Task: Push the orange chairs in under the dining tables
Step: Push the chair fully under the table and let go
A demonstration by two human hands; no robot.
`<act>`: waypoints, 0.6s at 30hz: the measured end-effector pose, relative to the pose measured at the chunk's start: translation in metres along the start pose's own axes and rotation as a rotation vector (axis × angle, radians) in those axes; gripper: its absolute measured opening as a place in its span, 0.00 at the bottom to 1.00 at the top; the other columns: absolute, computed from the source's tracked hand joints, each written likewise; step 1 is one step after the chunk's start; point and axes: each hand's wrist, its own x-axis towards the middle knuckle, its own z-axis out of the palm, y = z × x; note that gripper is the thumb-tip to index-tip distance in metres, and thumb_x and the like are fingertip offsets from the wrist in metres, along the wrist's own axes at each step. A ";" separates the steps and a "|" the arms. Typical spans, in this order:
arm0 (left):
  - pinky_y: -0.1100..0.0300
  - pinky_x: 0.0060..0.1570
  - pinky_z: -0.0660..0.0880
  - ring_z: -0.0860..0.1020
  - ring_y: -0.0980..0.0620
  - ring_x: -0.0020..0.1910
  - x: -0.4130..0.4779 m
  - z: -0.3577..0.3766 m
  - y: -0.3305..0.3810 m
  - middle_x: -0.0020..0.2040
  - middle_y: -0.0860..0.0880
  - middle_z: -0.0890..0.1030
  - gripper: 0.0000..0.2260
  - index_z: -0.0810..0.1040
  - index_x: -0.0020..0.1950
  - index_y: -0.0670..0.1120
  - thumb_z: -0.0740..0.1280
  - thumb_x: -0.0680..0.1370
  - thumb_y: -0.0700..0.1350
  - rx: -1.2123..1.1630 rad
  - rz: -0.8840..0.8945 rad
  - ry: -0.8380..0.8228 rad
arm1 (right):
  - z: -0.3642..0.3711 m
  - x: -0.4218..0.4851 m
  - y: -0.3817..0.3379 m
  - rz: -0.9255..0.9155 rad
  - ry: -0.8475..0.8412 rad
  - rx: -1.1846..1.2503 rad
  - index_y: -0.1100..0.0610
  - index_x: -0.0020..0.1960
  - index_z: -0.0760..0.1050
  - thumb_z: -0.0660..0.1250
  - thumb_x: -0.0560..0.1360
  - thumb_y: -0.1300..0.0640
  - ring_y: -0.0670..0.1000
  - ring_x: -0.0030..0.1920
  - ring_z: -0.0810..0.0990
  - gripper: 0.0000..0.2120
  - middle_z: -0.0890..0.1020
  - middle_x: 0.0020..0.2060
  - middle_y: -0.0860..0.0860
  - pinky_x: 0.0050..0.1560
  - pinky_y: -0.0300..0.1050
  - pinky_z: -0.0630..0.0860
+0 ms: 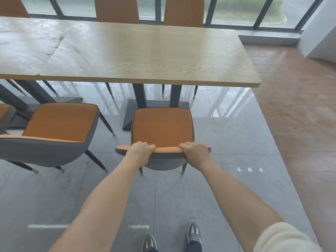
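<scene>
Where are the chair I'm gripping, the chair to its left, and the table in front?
Gripped chair [161,128], head view, middle of its orange seat.
Left chair [60,120], head view, middle of its orange seat.
Table [145,57], head view, bare wooden top.

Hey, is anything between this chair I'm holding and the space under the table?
Yes. Under the table, the dark pedestal base and posts stand directly ahead of the chair, which the left hand and right hand grip by the backrest. They may limit how far it slides.
</scene>
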 end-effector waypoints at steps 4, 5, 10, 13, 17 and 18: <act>0.54 0.45 0.70 0.77 0.41 0.52 -0.004 0.002 -0.014 0.54 0.43 0.79 0.13 0.71 0.58 0.42 0.57 0.76 0.32 -0.051 -0.037 0.009 | -0.003 0.016 -0.011 0.023 -0.059 -0.021 0.59 0.57 0.74 0.58 0.75 0.64 0.58 0.50 0.79 0.13 0.81 0.50 0.55 0.41 0.43 0.63; 0.54 0.45 0.70 0.77 0.41 0.53 -0.003 0.002 -0.016 0.54 0.43 0.78 0.13 0.71 0.58 0.42 0.57 0.76 0.32 -0.064 -0.039 0.016 | -0.004 0.017 -0.011 0.029 -0.070 -0.022 0.59 0.58 0.74 0.58 0.75 0.64 0.58 0.50 0.79 0.13 0.81 0.51 0.55 0.41 0.44 0.64; 0.52 0.49 0.72 0.77 0.42 0.53 -0.002 0.000 -0.021 0.54 0.43 0.78 0.14 0.71 0.59 0.43 0.57 0.76 0.32 -0.084 -0.012 0.006 | -0.012 0.017 -0.015 0.058 -0.143 -0.065 0.57 0.59 0.72 0.62 0.76 0.57 0.57 0.51 0.78 0.12 0.80 0.52 0.53 0.45 0.46 0.71; 0.53 0.50 0.73 0.77 0.43 0.53 -0.003 0.001 -0.025 0.55 0.44 0.78 0.15 0.71 0.60 0.44 0.58 0.76 0.32 -0.095 -0.003 -0.014 | -0.014 0.016 -0.021 0.055 -0.158 -0.042 0.57 0.60 0.72 0.63 0.77 0.54 0.57 0.52 0.78 0.13 0.80 0.53 0.53 0.45 0.46 0.70; 0.54 0.50 0.74 0.78 0.44 0.53 -0.013 0.001 -0.036 0.55 0.44 0.78 0.15 0.71 0.61 0.44 0.58 0.77 0.33 -0.066 -0.008 -0.036 | -0.015 0.014 -0.036 0.032 -0.147 -0.038 0.58 0.59 0.71 0.63 0.77 0.53 0.57 0.51 0.79 0.13 0.80 0.52 0.54 0.42 0.45 0.67; 0.54 0.49 0.74 0.78 0.45 0.53 -0.015 0.001 -0.037 0.55 0.45 0.78 0.14 0.71 0.61 0.45 0.58 0.77 0.33 -0.054 -0.009 -0.036 | -0.014 0.013 -0.039 0.035 -0.147 -0.035 0.58 0.58 0.71 0.64 0.77 0.52 0.57 0.51 0.79 0.13 0.80 0.52 0.54 0.42 0.46 0.69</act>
